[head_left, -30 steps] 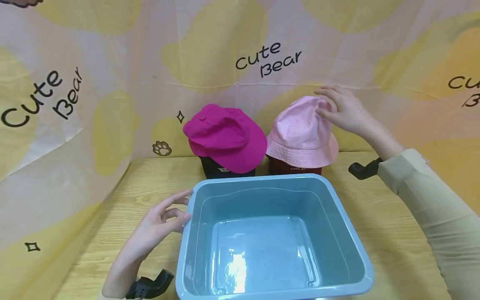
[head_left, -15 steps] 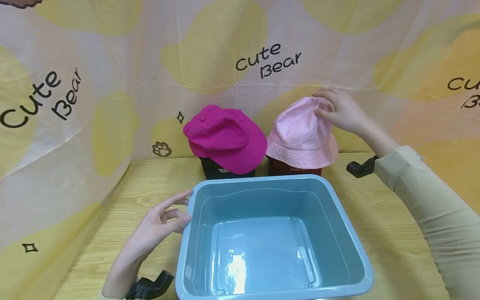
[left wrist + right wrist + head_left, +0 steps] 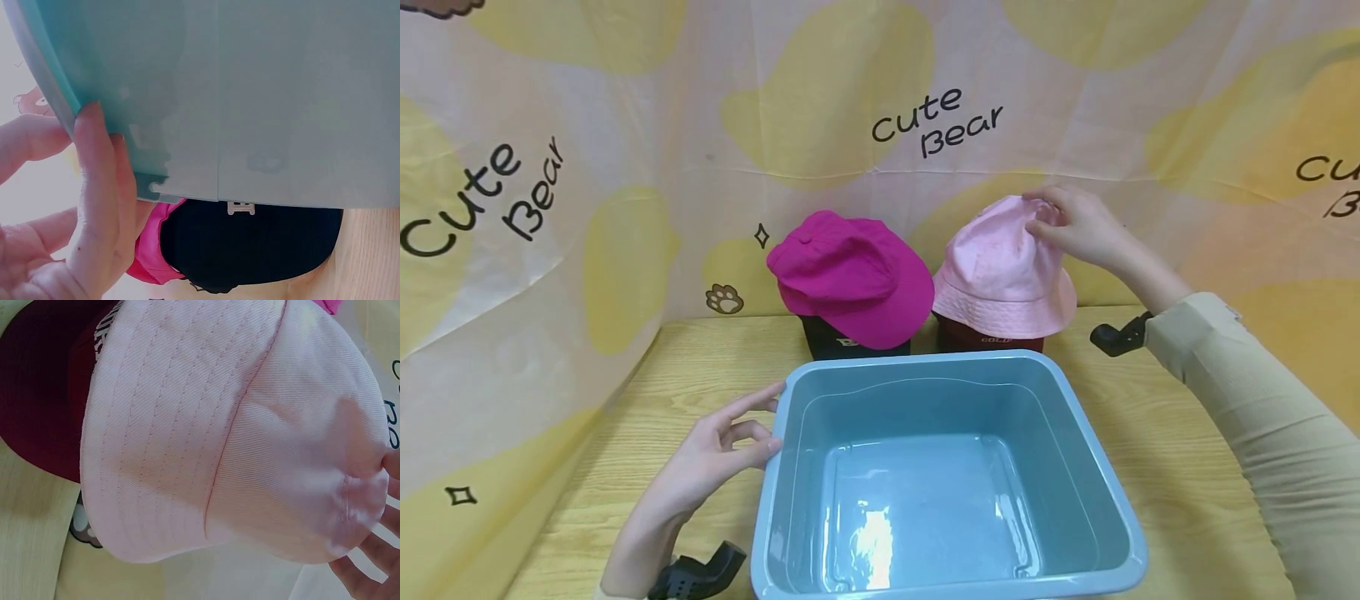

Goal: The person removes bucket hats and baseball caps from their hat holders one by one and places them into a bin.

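A light pink bucket hat (image 3: pixel 1000 267) sits over a dark red cap (image 3: pixel 988 340) at the back of the table. My right hand (image 3: pixel 1086 225) holds the top of its crown, thumb at the front and fingers behind; the right wrist view shows the thumb (image 3: pixel 391 464) pressing the crown. In front stands a light blue basin (image 3: pixel 947 367) with nothing in it. My left hand (image 3: pixel 722 454) rests against the basin's left side with loosely bent fingers; in the left wrist view, its fingertips (image 3: pixel 94 115) touch the wall just under the rim.
A magenta cap (image 3: pixel 850 271) lies over a black cap (image 3: pixel 850 342) left of the bucket hat. A patterned cloth (image 3: pixel 820 100) hangs behind and along the left of the wooden table (image 3: pixel 700 350). Each wrist carries a black camera mount (image 3: pixel 1120 337).
My right hand has come down slightly and leftward, its thumb and fingers closing onto the bucket hat's crown. The left hand, basin and hats have hardly moved.
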Tool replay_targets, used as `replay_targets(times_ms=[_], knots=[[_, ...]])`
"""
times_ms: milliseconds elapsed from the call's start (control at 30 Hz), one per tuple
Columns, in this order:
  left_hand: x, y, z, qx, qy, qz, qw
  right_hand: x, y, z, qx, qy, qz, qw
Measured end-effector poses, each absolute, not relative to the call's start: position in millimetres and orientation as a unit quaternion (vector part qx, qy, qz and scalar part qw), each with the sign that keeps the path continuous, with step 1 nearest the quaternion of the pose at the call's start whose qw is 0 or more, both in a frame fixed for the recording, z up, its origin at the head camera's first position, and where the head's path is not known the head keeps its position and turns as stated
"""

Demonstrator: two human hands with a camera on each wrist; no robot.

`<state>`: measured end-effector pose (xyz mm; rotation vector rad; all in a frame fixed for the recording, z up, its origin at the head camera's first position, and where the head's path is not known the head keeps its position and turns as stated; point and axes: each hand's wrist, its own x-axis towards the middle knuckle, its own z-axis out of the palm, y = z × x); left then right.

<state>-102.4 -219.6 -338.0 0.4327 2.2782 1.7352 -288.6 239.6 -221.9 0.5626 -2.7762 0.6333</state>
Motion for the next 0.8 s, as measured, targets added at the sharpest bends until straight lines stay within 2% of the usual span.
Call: replay_targets(times_ms=[800], knots=[[-104.1,-221.6,-340.5,0.157,0.788,0.584,0.115,-291.1,231.8,-222.4,0.171,-0.946,0.218,0.166]])
